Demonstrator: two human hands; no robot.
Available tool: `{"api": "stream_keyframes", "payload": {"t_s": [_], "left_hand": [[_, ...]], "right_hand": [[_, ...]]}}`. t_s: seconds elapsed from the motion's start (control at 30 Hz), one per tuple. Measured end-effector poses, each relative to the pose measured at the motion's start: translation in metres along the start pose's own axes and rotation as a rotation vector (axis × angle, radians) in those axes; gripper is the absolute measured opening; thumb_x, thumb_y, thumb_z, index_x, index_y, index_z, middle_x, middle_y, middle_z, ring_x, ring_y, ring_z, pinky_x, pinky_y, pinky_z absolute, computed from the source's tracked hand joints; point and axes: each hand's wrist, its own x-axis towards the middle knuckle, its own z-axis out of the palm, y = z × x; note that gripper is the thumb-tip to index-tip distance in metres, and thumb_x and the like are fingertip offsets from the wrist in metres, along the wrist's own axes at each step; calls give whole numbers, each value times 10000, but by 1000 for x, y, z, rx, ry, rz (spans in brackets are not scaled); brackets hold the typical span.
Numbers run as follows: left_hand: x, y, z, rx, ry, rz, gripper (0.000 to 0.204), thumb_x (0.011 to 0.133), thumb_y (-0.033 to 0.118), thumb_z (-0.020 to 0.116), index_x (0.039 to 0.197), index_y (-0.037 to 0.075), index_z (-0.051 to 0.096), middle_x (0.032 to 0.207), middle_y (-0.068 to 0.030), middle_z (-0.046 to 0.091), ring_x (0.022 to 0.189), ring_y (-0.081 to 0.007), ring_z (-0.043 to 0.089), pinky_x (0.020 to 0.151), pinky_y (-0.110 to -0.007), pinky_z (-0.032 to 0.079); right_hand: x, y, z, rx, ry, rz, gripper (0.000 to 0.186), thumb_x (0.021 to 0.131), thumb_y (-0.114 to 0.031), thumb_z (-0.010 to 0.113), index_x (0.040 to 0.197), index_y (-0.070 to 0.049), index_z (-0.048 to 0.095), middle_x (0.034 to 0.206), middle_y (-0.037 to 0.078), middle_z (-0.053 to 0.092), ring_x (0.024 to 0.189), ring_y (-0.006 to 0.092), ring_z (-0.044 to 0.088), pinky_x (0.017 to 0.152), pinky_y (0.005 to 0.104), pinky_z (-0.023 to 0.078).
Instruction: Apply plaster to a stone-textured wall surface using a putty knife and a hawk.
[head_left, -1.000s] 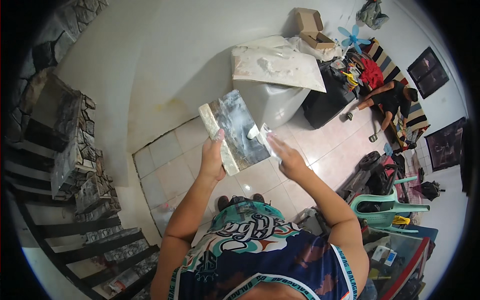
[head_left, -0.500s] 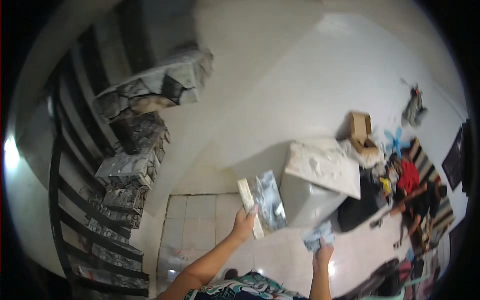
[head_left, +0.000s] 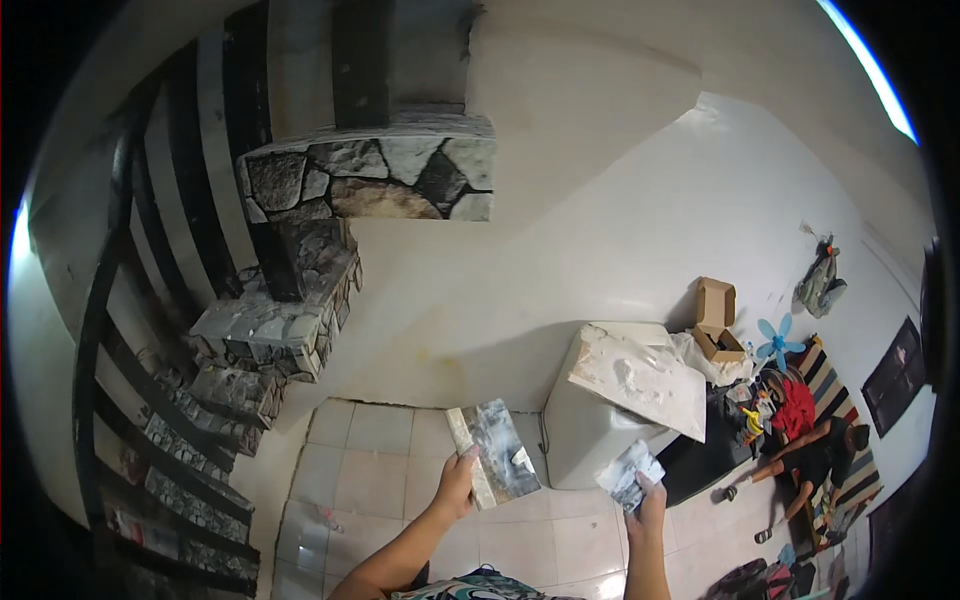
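My left hand (head_left: 457, 487) is closed on the cream edge strip of a flat rectangular piece (head_left: 502, 452), its face smeared grey and white. Held out in my right hand (head_left: 646, 508) is a smaller flat grey-white piece (head_left: 628, 468), its lower corner between thumb and fingers. The frames do not show what kind of tools or sheets these are. Just beyond them, a pale board (head_left: 645, 378) bearing white smears and lumps lies tilted on a large white box-like body (head_left: 590, 425). Both pieces are apart from each other; the smaller one overlaps the white body's lower edge in view.
At left rises a stone-patterned staircase (head_left: 310, 340) with a dark railing (head_left: 95, 330). A plain wall (head_left: 450, 300) stands ahead, above a tiled floor (head_left: 380, 470). To the right are an open cardboard box (head_left: 715, 340), a blue fan (head_left: 780, 340) and a seated person (head_left: 825, 455).
The view has swung, shifting the stairs rightward and the white body lower. Both hands keep hold of their pieces; the smaller piece now sits more upright and shows sharply.
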Motion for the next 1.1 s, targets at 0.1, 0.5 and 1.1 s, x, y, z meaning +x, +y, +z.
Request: {"api": "stream_keyframes", "payload": {"t_s": [0.1,0.5,1.1], "left_hand": [[-9,23,-16,-87,-45,-82,392,953,279,489,1233,6,469,1129,-119,588,995,-232,614,850,-387,522],[-4,149,-49,62,-204,-153,377,920,300,543,1153,4,536,969,-80,623,831,-166,629,720,-309,533],[6,135,-23,143,-252,-134,379,941,266,517,1183,-27,512,1047,-100,608,912,-176,619,773,-320,519]], "right_hand": [[-11,1,35,-26,-66,-66,384,865,25,493,1247,66,473,1162,133,594,1042,240,604,907,363,493],[-60,2,216,-1653,-711,-963,520,648,121,524,1128,-50,627,1102,125,632,1015,316,605,864,389,492],[-29,28,202,-1783,-1152,-725,419,680,44,543,1069,-59,660,1015,132,660,896,315,630,739,393,518]]}}
